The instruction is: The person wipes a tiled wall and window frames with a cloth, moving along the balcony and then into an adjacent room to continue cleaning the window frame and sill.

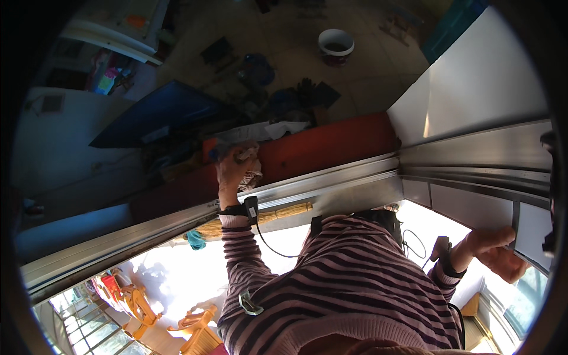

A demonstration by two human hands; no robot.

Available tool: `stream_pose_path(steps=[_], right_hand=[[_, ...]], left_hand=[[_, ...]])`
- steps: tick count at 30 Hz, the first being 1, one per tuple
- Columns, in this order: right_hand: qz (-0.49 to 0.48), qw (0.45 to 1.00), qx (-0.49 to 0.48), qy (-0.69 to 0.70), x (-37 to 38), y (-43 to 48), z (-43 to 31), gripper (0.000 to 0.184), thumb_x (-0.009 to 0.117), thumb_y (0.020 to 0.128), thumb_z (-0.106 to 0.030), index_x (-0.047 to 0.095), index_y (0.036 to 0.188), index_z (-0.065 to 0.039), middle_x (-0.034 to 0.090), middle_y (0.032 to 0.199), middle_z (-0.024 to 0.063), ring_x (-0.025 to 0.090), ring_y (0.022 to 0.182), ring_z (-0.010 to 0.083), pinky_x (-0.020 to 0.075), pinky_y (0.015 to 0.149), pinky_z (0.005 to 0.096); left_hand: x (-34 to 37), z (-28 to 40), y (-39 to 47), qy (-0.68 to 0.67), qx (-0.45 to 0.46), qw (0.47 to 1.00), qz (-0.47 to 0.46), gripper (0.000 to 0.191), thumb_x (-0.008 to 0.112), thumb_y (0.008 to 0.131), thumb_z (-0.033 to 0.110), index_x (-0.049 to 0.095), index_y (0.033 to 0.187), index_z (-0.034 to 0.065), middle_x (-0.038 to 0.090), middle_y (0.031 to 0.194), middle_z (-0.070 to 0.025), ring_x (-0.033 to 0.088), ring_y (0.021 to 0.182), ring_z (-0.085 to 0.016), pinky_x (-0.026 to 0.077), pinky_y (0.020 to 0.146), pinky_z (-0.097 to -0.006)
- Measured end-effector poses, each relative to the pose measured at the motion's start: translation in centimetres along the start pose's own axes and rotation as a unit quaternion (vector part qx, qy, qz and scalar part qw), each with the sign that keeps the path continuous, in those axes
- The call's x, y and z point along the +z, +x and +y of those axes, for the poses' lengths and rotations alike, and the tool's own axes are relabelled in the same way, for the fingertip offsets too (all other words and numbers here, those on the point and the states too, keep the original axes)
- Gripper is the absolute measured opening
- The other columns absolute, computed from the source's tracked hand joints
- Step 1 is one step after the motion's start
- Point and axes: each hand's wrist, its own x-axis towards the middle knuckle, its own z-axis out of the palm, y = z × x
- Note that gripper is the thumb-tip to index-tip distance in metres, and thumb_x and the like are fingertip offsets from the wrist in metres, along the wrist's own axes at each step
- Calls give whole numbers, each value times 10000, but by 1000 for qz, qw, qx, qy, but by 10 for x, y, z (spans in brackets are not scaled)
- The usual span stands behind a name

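My left hand (231,171) is closed around a crumpled, light-coloured cloth (251,177). It is over the dark red ledge (328,140), just beyond the metal window track (350,172). A small blue thing shows beside its fingers, too dark to name. Off to the right, my right hand (501,256) is at the edge of the pale tiled wall (470,197), with thumb and fingers apart and no object seen in it. Whether it touches the wall, I cannot tell. Both wrists wear black straps with small devices, and a cable runs from the left one.
A straw broom (279,214) lies below the track, near a teal cloth (196,239). Behind the ledge are papers (248,132) and a dark blue panel-like object (164,115). A white-rimmed bucket (336,46) stands on the dim floor. Orange-brown wooden chairs (197,326) are at lower left.
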Motion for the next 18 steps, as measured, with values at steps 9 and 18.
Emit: stream_pose_path(steps=[9, 18], right_hand=[[51, 998, -35, 14, -7, -12, 18, 507, 647, 985, -131, 247, 1278, -23, 503, 1157, 276, 680, 812, 269, 675, 651, 356], [6, 997, 70, -21, -11, -23, 7, 549, 591, 1015, -156, 156, 1327, -36, 484, 1162, 343, 702, 827, 307, 681, 715, 424]], left_hand=[[13, 6, -12, 43, -45, 997, 34, 828, 745, 778, 655, 513, 1399, 160, 600, 1272, -263, 542, 1258, -452, 485, 1013, -533], [49, 90, -13, 29, 139, 990, -5, 752, 860, 734, 461, 537, 1347, 166, 548, 1233, -230, 571, 1126, -399, 501, 944, -486]])
